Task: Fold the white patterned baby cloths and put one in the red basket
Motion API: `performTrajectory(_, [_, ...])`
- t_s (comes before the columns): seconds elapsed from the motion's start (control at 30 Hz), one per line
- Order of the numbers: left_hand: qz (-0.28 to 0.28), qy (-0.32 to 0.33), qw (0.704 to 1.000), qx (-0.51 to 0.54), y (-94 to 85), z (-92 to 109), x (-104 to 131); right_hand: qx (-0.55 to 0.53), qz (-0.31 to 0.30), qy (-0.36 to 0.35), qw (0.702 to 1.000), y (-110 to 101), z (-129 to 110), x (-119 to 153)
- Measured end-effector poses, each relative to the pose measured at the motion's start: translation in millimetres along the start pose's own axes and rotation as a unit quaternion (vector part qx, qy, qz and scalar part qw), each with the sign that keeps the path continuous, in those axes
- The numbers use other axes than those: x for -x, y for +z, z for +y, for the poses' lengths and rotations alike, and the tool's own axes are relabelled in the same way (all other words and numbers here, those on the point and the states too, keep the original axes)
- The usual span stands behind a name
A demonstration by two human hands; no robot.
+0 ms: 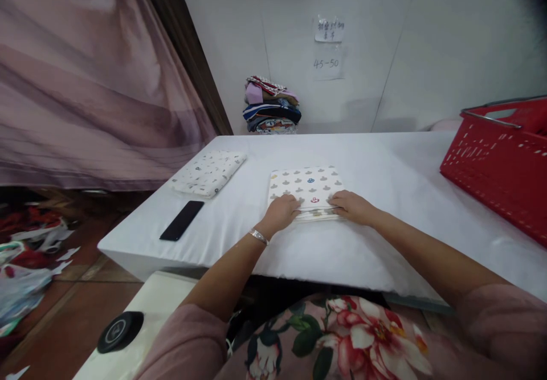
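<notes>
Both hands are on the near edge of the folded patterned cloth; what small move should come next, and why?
Probably slide the folded white patterned cloth left onto the similar folded cloth. The left hand and right hand rest flat on its near edge, it looks fully folded, and the other piece lies apart, beside the black phone.

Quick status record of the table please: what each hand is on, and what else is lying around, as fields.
left hand: resting flat on near left part of folded patterned cloth
right hand: resting on the same cloth's near right edge
table: white cover
second folded cloth: left of the first, apart from it
phone: dark, near left table edge
red basket: far right
clothes pile: stacked against the wall
</notes>
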State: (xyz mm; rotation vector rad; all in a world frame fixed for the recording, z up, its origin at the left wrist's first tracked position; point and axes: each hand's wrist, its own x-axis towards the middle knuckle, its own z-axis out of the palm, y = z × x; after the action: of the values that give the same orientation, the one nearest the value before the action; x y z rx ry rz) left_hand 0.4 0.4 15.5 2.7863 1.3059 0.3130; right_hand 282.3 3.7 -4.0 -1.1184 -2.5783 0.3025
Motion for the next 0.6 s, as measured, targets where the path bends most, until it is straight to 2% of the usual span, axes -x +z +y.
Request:
performTrajectory(0.2, [0.014,-0.032,0.999,0.023,4.1,0,-1,-0.073,0.019,0.067,0.995,5,6,-1])
performTrajectory(0.4, [0.048,-0.020,0.997,0.049,7.9,1,4,-0.127,0.045,0.078,0.988,9,11,-1])
performTrajectory(0.6, [0.043,-0.009,0.999,0.022,9.9,4,9,-0.047,0.075,0.035,0.995,4,-4,4])
